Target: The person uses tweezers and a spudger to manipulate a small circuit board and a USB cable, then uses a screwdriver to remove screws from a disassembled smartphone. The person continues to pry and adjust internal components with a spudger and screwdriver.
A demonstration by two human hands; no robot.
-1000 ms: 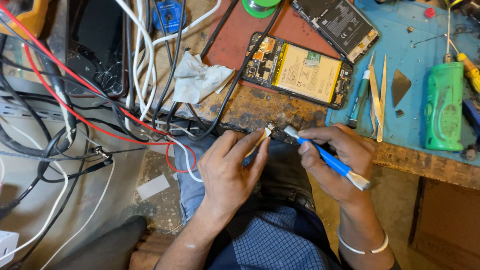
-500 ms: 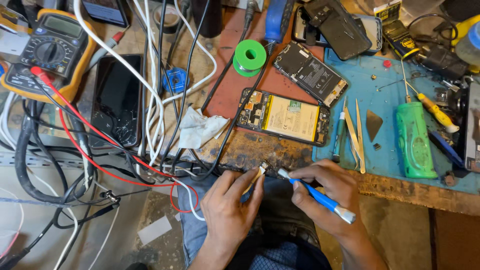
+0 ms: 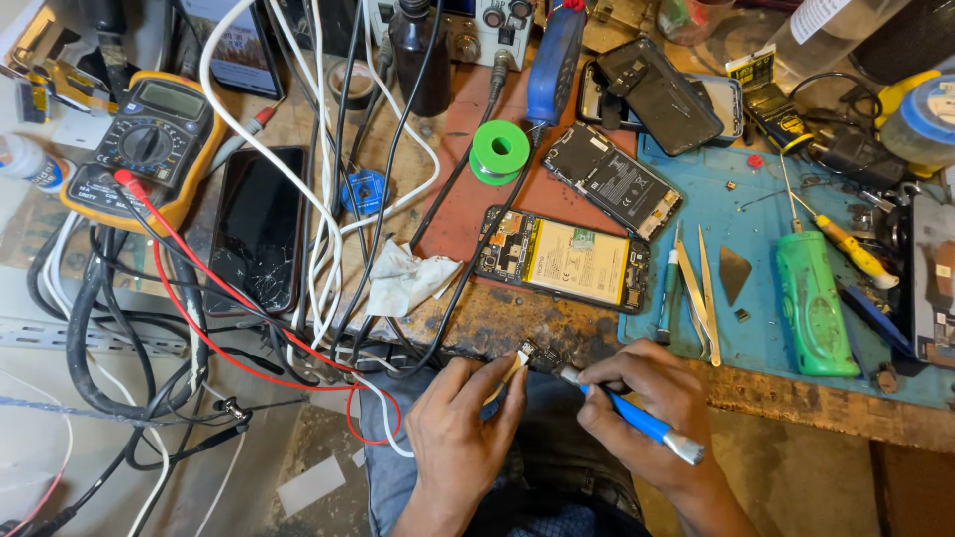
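Observation:
My left hand (image 3: 460, 430) pinches a small circuit board part (image 3: 532, 357) with a pale flex strip at the near edge of the workbench. My right hand (image 3: 645, 400) grips a blue-handled brush (image 3: 637, 420), and its tip touches that small part. Just beyond my hands lies an opened phone (image 3: 563, 260) with its yellow battery showing. A second opened phone (image 3: 611, 181) lies further back on a reddish mat.
A yellow multimeter (image 3: 149, 144) with red leads sits at the left, beside a cracked black phone (image 3: 259, 229) and tangled cables. A green solder spool (image 3: 499, 152), crumpled tissue (image 3: 408, 279), tweezers (image 3: 702, 298), a green case (image 3: 814, 303) and a yellow screwdriver (image 3: 856, 249) lie on the blue mat (image 3: 766, 219).
The view has tilted up, showing more of the bench and the multimeter. My hands stay together on the small part, with the brush still against it.

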